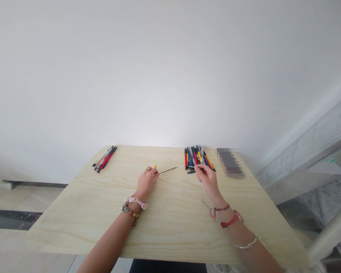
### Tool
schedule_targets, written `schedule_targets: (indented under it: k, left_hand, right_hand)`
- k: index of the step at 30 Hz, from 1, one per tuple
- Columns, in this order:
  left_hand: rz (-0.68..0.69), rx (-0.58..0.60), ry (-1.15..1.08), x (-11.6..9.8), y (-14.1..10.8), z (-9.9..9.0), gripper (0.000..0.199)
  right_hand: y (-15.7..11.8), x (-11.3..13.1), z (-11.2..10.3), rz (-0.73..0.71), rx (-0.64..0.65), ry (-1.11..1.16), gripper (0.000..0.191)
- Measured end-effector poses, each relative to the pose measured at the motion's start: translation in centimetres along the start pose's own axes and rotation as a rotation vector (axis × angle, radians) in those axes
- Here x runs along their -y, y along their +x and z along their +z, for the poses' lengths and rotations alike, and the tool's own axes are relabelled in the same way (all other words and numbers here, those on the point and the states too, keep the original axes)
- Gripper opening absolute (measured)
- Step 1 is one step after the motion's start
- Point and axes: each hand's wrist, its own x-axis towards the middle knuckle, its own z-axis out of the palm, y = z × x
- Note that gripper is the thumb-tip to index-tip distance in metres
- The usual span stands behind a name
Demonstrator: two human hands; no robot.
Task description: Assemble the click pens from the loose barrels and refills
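My left hand rests over the middle of the wooden table, its fingers closed on a small yellow pen part. A thin black refill lies slanted just to the right of those fingertips. My right hand pinches a thin dark pen part at the near edge of a pile of colourful pens. A black pen piece shows just below its fingertips.
A few red, black and clear pens lie together at the table's back left. A flat, dark, pixelated object is at the back right. The table meets a white wall behind.
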Motion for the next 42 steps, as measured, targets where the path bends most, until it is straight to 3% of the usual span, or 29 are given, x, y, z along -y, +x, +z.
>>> schedule_targets:
  k: [4, 7, 12, 16, 19, 21, 24, 34, 39, 42]
  left_hand:
    - [-0.007, 0.096, 0.081, -0.5, -0.4, -0.2, 0.016]
    - [-0.015, 0.099, 0.04, -0.4, -0.3, -0.3, 0.016]
    - [0.025, -0.071, -0.141, 0.2, 0.1, -0.2, 0.019]
    - [0.026, -0.159, -0.4, 0.3, 0.4, -0.4, 0.02]
    - [-0.002, -0.114, -0.65, -0.1, 0.3, -0.6, 0.018]
    - [-0.008, -0.072, -0.788, -0.4, 0.1, -0.7, 0.029]
    - [0.002, 0.03, -0.881, -0.9, -0.1, -0.9, 0.033]
    - [0.153, 0.195, -0.675, -2.3, -0.9, -1.5, 0.021]
    - [0.261, 0.137, -0.451, -1.9, -0.8, -1.2, 0.02]
    - [0.238, 0.045, -0.267, -1.2, -0.6, -0.9, 0.023]
  right_hand:
    - [-0.2, 0.0, 0.2, -0.007, 0.05, -0.076, 0.026]
    - [-0.3, -0.1, 0.1, -0.02, 0.079, -0.146, 0.025]
    - [-0.3, -0.6, 0.8, -0.009, 0.146, -0.238, 0.021]
    - [0.0, -1.7, 2.4, 0.116, 0.223, -0.217, 0.019]
    - [0.1, -2.4, 3.3, 0.222, 0.266, -0.166, 0.023]
    - [0.0, -2.6, 3.3, 0.261, 0.266, -0.11, 0.029]
    - [-0.1, -2.5, 2.8, 0.265, 0.23, -0.024, 0.031]
    - [-0.5, -1.1, 2.0, 0.164, 0.164, 0.102, 0.025]
    - [-0.6, -0.8, 1.9, 0.162, 0.175, 0.148, 0.024]
    - [-0.5, -0.9, 1.8, 0.169, 0.149, 0.131, 0.023]
